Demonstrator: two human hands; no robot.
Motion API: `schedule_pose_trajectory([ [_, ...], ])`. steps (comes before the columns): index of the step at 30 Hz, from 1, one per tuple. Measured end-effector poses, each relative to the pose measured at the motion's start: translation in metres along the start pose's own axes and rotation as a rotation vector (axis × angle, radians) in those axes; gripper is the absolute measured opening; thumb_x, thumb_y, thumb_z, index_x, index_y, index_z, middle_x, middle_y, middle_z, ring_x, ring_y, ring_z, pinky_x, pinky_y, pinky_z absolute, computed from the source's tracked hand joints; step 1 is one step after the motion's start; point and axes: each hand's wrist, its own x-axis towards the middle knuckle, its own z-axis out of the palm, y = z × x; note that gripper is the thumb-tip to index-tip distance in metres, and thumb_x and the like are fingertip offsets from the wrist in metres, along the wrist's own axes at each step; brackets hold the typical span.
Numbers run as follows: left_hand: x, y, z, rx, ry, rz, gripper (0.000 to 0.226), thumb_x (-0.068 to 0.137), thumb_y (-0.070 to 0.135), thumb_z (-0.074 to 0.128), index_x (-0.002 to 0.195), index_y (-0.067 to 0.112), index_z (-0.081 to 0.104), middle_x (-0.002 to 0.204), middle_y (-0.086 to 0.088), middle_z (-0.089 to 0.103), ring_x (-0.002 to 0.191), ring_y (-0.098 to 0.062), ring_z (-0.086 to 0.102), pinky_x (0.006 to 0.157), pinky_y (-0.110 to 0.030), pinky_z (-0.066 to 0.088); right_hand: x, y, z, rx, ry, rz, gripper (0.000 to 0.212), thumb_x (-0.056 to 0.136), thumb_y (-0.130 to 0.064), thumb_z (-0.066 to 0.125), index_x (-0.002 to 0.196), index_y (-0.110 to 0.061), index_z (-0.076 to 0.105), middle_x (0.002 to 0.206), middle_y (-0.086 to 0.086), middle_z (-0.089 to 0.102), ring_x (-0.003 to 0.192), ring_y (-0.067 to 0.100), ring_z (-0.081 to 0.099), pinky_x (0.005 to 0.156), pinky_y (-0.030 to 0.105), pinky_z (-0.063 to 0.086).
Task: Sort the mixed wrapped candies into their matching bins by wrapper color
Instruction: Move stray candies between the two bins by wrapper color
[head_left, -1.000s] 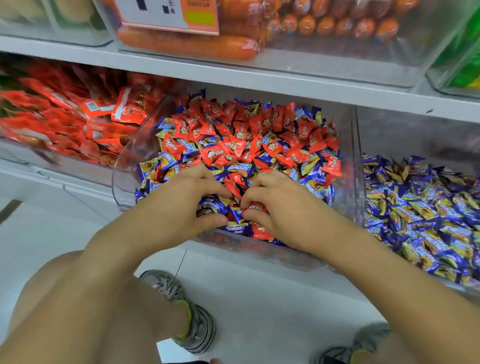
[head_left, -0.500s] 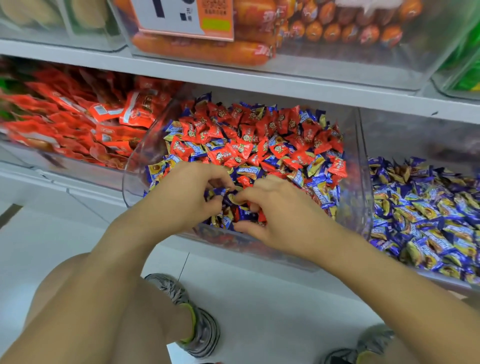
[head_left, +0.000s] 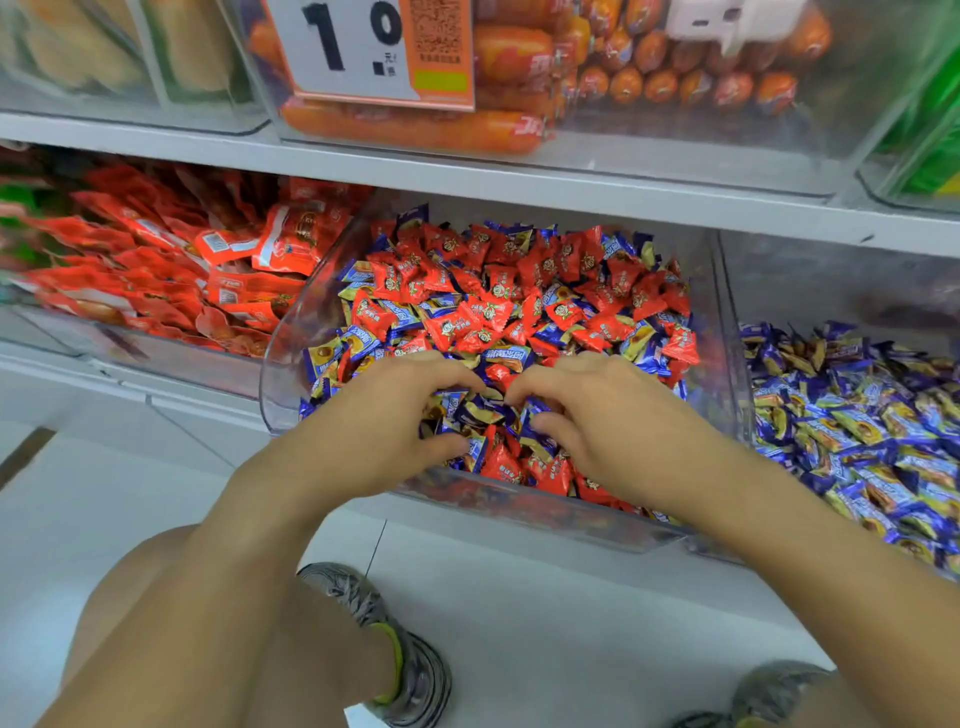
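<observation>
Candies in blue wrappers (head_left: 478, 410) sit bunched at the front of the mixed bin (head_left: 291, 374), a clear tub on the lower shelf where red candies (head_left: 467, 322) and blue ones lie jumbled together. I see both hands working that front patch: the left hand (head_left: 379, 415) has its fingers (head_left: 452, 387) curled down over the blue cluster with the thumb closing in from below, and the right hand (head_left: 597, 415) mirrors it, fingers hooked around blue wrappers. Both look to be gathering a small clump rather than holding one piece, though how many each has I cannot tell.

I judge the step in hand is collecting blue strays out of the red. The blue bin (head_left: 857, 415) stands just beside, to the right, already heaped with matching wrappers. The next move calls for lifting the clump without dragging red ones along, then carrying it over the dividing wall. Plenty of blue remains scattered deeper in the tub.
</observation>
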Motion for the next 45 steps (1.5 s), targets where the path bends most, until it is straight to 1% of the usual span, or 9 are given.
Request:
schedule_pose_trajectory([
  [3, 0.005, 0.008, 0.008, 0.105, 0.022, -0.019, 0.057, 0.083, 0.036, 0.075, 0.135, 0.038, 0.051, 0.121, 0.009, 0.052, 0.111, -0.010, 0.051, 0.090, -0.023, 0.038, -0.001, 0.006, -0.002, 0.038, 0.044, 0.011, 0.027, 0.096, -0.028, 0.062, 0.123, -0.033, 0.063, 0.094, -0.007, 0.065, 0.097, 0.016, 0.057, 0.088, 0.035, 0.044],
  [7, 0.010, 0.011, 0.008, 0.151, -0.016, -0.080, 0.055, 0.077, 0.039, 0.079, 0.128, 0.033, 0.060, 0.118, 0.003, 0.048, 0.106, -0.016, 0.049, 0.081, -0.025, 0.034, -0.003, 0.012, -0.007, 0.114, 0.166, 0.017, 0.023, 0.090, -0.026, 0.070, 0.113, -0.028, 0.071, 0.081, -0.011, 0.068, 0.080, 0.009, 0.059, 0.080, 0.038, 0.051],
  [12, 0.010, 0.008, 0.002, 0.088, 0.034, -0.065, 0.029, 0.077, 0.034, 0.081, 0.103, 0.030, 0.071, 0.086, 0.018, 0.051, 0.063, 0.002, 0.045, 0.061, -0.020, 0.032, -0.009, 0.018, -0.008, 0.175, 0.235, 0.033, 0.019, 0.089, -0.025, 0.072, 0.108, -0.028, 0.071, 0.080, -0.013, 0.067, 0.076, 0.006, 0.062, 0.074, 0.039, 0.054],
  [16, 0.007, 0.005, -0.003, -0.032, 0.115, -0.033, 0.015, 0.076, 0.027, 0.083, 0.087, 0.028, 0.075, 0.081, 0.014, 0.066, 0.052, 0.004, 0.051, 0.051, -0.010, 0.034, -0.013, 0.018, -0.006, 0.226, 0.279, 0.066, 0.015, 0.090, -0.019, 0.072, 0.103, -0.024, 0.070, 0.075, -0.019, 0.064, 0.076, 0.005, 0.063, 0.072, 0.035, 0.056],
  [22, 0.000, 0.006, -0.007, -0.307, 0.260, -0.043, 0.012, 0.078, 0.028, 0.079, 0.087, 0.024, 0.073, 0.047, 0.033, 0.053, 0.036, -0.007, 0.036, 0.043, -0.007, 0.032, -0.013, 0.020, -0.010, 0.275, 0.322, 0.144, 0.015, 0.087, -0.019, 0.074, 0.098, -0.026, 0.069, 0.077, -0.014, 0.066, 0.076, 0.001, 0.065, 0.073, 0.018, 0.053],
  [27, 0.006, 0.003, 0.000, -0.495, 0.306, -0.063, 0.010, 0.082, 0.032, 0.074, 0.087, 0.025, 0.069, 0.062, 0.019, 0.059, 0.044, -0.001, 0.044, 0.053, -0.012, 0.036, -0.012, 0.016, -0.014, 0.304, 0.308, 0.154, 0.015, 0.087, -0.019, 0.075, 0.098, -0.026, 0.068, 0.077, -0.015, 0.066, 0.077, -0.001, 0.065, 0.073, 0.017, 0.052],
  [33, 0.008, 0.010, 0.009, -0.670, 0.244, -0.084, 0.025, 0.089, 0.032, 0.063, 0.102, 0.010, 0.057, 0.041, 0.012, 0.047, 0.037, -0.014, 0.031, 0.045, -0.021, 0.030, -0.012, 0.016, -0.021, 0.306, 0.268, 0.198, 0.018, 0.085, -0.017, 0.076, 0.092, -0.030, 0.067, 0.073, -0.014, 0.062, 0.067, 0.004, 0.066, 0.067, 0.016, 0.051],
  [39, 0.013, 0.010, 0.012, -0.543, 0.273, -0.142, 0.017, 0.090, 0.039, 0.063, 0.096, 0.024, 0.056, 0.061, -0.019, 0.062, 0.047, -0.037, 0.050, 0.051, -0.044, 0.047, -0.016, 0.023, -0.037, 0.213, 0.274, 0.213, 0.022, 0.080, -0.016, 0.078, 0.083, -0.035, 0.067, 0.093, -0.010, 0.060, 0.059, 0.002, 0.065, 0.076, 0.019, 0.053],
  [45, 0.014, 0.020, 0.015, -0.600, 0.241, -0.162, 0.015, 0.093, 0.034, 0.060, 0.099, 0.021, 0.055, 0.050, -0.010, 0.060, 0.032, -0.006, 0.043, 0.040, -0.014, 0.033, -0.024, 0.027, -0.044, 0.391, 0.267, 0.299, 0.019, 0.082, -0.019, 0.076, 0.082, -0.033, 0.063, 0.061, -0.008, 0.070, 0.061, -0.002, 0.068, 0.087, 0.028, 0.054],
])
